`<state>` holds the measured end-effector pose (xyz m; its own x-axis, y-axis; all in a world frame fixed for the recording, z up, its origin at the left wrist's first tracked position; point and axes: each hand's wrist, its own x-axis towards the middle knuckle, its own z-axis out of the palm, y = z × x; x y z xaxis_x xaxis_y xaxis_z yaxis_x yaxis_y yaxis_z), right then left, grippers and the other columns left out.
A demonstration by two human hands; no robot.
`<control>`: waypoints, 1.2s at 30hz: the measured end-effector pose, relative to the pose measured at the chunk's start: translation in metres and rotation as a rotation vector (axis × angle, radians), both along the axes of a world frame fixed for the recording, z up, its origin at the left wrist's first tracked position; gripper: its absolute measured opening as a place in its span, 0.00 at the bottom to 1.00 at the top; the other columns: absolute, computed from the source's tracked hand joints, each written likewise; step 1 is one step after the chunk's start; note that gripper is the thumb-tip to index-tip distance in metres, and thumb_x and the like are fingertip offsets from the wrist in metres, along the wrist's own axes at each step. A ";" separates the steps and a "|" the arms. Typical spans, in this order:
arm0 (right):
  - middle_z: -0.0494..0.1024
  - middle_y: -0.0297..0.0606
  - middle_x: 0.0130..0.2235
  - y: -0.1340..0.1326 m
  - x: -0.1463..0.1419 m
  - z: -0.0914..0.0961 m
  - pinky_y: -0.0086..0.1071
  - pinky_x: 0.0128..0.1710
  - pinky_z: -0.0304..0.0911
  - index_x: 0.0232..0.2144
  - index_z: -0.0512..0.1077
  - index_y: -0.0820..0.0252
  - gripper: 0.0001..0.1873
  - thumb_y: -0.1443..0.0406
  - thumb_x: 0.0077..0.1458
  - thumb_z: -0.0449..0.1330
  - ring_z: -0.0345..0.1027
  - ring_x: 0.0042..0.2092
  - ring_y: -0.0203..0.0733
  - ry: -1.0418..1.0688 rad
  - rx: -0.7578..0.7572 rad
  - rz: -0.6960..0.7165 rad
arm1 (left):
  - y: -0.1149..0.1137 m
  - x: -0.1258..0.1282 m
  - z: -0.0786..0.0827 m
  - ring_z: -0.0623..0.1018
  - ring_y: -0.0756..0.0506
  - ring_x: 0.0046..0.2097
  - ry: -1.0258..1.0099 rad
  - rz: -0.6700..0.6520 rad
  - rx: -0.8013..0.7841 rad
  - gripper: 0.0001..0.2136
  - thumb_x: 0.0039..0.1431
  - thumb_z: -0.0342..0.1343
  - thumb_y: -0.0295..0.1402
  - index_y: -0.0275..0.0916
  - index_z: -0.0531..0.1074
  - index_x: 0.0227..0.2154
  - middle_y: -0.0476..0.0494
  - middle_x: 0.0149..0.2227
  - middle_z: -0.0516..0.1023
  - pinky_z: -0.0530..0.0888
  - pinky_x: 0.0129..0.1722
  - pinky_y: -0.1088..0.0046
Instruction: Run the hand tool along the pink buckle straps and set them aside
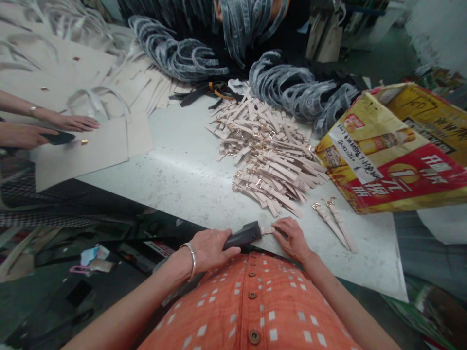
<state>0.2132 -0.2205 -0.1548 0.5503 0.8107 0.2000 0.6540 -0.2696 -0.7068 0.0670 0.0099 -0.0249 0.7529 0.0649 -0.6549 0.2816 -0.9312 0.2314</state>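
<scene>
My left hand [211,249], a silver bangle on its wrist, is closed round a dark grey hand tool [243,236] at the near edge of the white table [175,170]. The tool's tip meets a small beige strap piece [267,230]. My right hand [293,238] lies over that strap with fingers bent, pressing it to the table. A large heap of beige straps with gold buckles [264,155] lies just beyond my hands. Two finished straps [335,221] lie apart to the right.
A yellow and red cardboard box [394,150] lies on its side at the right. Bundles of grey loops [292,87] are stacked at the back. At the left, another person's hands [65,124] work on beige sheets [91,150] with a dark tool.
</scene>
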 end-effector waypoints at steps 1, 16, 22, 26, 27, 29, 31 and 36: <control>0.73 0.41 0.39 -0.002 -0.001 -0.002 0.40 0.43 0.59 0.41 0.71 0.56 0.10 0.63 0.56 0.55 0.63 0.42 0.44 -0.019 -0.001 -0.001 | 0.000 0.001 0.001 0.77 0.37 0.38 0.005 0.002 0.005 0.25 0.56 0.37 0.53 0.41 0.68 0.41 0.37 0.35 0.78 0.72 0.35 0.63; 0.72 0.41 0.37 -0.001 0.000 -0.004 0.40 0.40 0.62 0.36 0.71 0.57 0.08 0.66 0.53 0.56 0.64 0.41 0.44 0.027 0.067 -0.008 | -0.004 0.003 0.006 0.77 0.38 0.38 0.032 0.038 0.017 0.24 0.55 0.38 0.53 0.41 0.68 0.40 0.38 0.35 0.77 0.71 0.36 0.65; 0.72 0.42 0.39 -0.001 0.002 -0.004 0.41 0.42 0.62 0.35 0.70 0.58 0.07 0.67 0.51 0.56 0.64 0.42 0.44 0.051 0.070 0.005 | -0.013 0.010 0.003 0.77 0.39 0.38 0.021 0.033 0.007 0.26 0.55 0.37 0.55 0.41 0.68 0.41 0.38 0.34 0.77 0.71 0.35 0.65; 0.72 0.43 0.39 -0.003 0.005 -0.003 0.41 0.42 0.63 0.36 0.70 0.58 0.07 0.66 0.52 0.56 0.64 0.42 0.44 0.065 0.074 0.020 | -0.012 0.007 0.003 0.77 0.39 0.37 0.008 0.050 -0.016 0.25 0.56 0.36 0.54 0.42 0.68 0.40 0.39 0.35 0.77 0.71 0.34 0.65; 0.72 0.43 0.39 -0.004 0.005 -0.003 0.42 0.42 0.63 0.36 0.70 0.58 0.07 0.66 0.53 0.56 0.64 0.42 0.44 0.069 0.078 0.030 | -0.011 0.005 0.003 0.77 0.39 0.38 0.007 0.061 -0.026 0.25 0.56 0.36 0.54 0.42 0.68 0.40 0.39 0.35 0.77 0.71 0.35 0.65; 0.72 0.43 0.40 -0.004 0.006 -0.001 0.42 0.42 0.63 0.37 0.71 0.57 0.07 0.65 0.54 0.56 0.65 0.42 0.44 0.075 0.088 0.050 | -0.008 0.001 0.003 0.77 0.39 0.38 0.004 0.078 -0.030 0.24 0.57 0.35 0.53 0.42 0.68 0.40 0.39 0.36 0.77 0.71 0.35 0.65; 0.73 0.43 0.40 -0.004 0.006 0.001 0.42 0.43 0.63 0.38 0.71 0.57 0.08 0.65 0.54 0.56 0.65 0.42 0.44 0.076 0.101 0.056 | -0.007 -0.002 0.005 0.77 0.39 0.38 0.002 0.085 0.000 0.25 0.57 0.35 0.53 0.42 0.67 0.41 0.39 0.35 0.77 0.71 0.35 0.65; 0.73 0.43 0.39 -0.005 0.006 -0.002 0.42 0.43 0.64 0.39 0.72 0.56 0.09 0.64 0.56 0.55 0.65 0.42 0.44 0.081 0.116 0.044 | -0.018 -0.001 0.013 0.77 0.38 0.37 -0.011 0.038 0.049 0.24 0.56 0.36 0.53 0.42 0.66 0.42 0.38 0.35 0.77 0.70 0.35 0.64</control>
